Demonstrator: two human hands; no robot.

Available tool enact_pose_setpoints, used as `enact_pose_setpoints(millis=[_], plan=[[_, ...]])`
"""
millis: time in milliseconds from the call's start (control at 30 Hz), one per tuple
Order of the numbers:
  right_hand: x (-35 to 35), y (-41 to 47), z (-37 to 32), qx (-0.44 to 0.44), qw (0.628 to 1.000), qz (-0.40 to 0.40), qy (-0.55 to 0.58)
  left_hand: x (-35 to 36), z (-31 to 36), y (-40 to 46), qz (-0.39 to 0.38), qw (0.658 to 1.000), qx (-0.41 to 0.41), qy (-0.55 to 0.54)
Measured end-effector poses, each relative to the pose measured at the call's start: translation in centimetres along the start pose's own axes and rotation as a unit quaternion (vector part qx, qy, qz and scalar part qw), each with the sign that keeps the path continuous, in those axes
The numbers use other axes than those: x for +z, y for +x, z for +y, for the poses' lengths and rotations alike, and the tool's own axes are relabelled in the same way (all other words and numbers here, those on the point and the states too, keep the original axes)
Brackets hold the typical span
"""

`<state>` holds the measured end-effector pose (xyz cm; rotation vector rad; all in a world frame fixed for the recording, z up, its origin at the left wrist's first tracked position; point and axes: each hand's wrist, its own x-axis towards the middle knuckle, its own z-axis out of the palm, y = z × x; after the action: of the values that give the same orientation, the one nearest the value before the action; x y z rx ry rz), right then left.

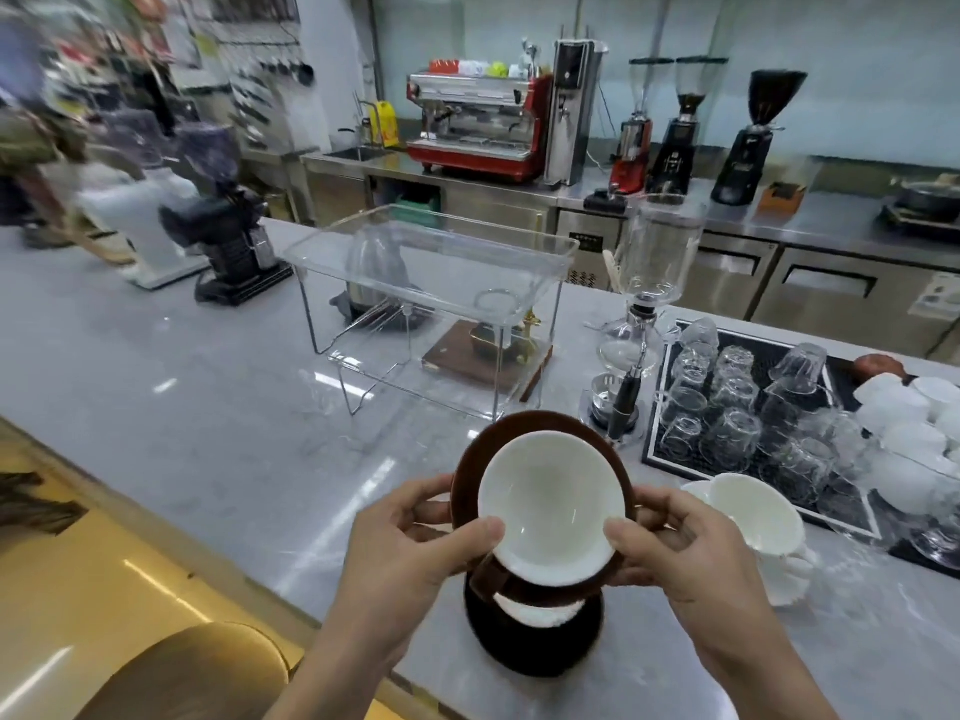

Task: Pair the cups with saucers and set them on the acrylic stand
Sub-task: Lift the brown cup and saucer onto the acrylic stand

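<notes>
Head view: at lower centre, the left hand and right hand together grasp a brown saucer carrying a white-lined cup, held above the grey marble counter. Directly beneath lies another dark saucer. White cups stand just right of the right hand, beside a black mat of upturned glasses. The empty acrylic stand sits at frame centre, a siphon brewer near its right end; open counter lies left.
</notes>
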<state>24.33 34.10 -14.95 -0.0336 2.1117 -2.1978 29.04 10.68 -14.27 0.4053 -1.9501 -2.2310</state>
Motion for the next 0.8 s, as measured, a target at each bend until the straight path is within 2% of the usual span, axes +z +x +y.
enact_pose_setpoints(millis=[600, 800], plan=[[15.5, 4.1, -1.1, -0.025, 1.000, 0.008, -0.016, -14.0, 3.2, 7.6, -0.022, 0.999, 0.023, -0.018], [18.9, 4.9, -3.7, -0.055, 0.998, 0.023, -0.022, -16.6, 6.0, 9.6, -0.032, 0.997, 0.064, -0.016]])
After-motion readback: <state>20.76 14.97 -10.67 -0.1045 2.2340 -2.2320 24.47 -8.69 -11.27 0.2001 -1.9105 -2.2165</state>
